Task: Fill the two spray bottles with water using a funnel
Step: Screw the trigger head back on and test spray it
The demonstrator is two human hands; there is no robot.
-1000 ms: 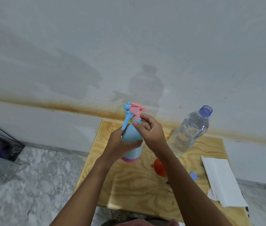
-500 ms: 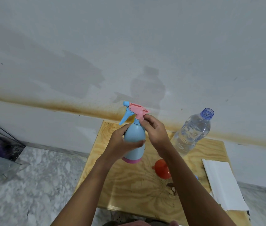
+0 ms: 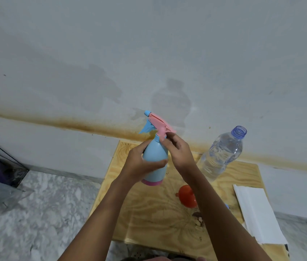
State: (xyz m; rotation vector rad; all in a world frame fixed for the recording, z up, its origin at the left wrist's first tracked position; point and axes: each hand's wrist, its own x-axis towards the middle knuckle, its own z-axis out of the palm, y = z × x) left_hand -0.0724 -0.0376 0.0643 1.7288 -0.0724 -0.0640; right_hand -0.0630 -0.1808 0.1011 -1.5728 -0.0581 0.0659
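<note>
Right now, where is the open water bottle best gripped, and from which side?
Probably the middle of the water bottle, from the near side: it stands uncapped and well filled on the wooden board, with the wall close behind. Grip lightly so nothing spills.

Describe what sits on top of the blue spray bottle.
A pink spray head with a blue nozzle and trigger sits on the bottle. Fingers of the right hand pinch its collar, hiding the joint; the left hand grips the body.

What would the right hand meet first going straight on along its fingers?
The pink spray head of the blue spray bottle: the right hand points up-left at it, fingers pinching its base.
</note>
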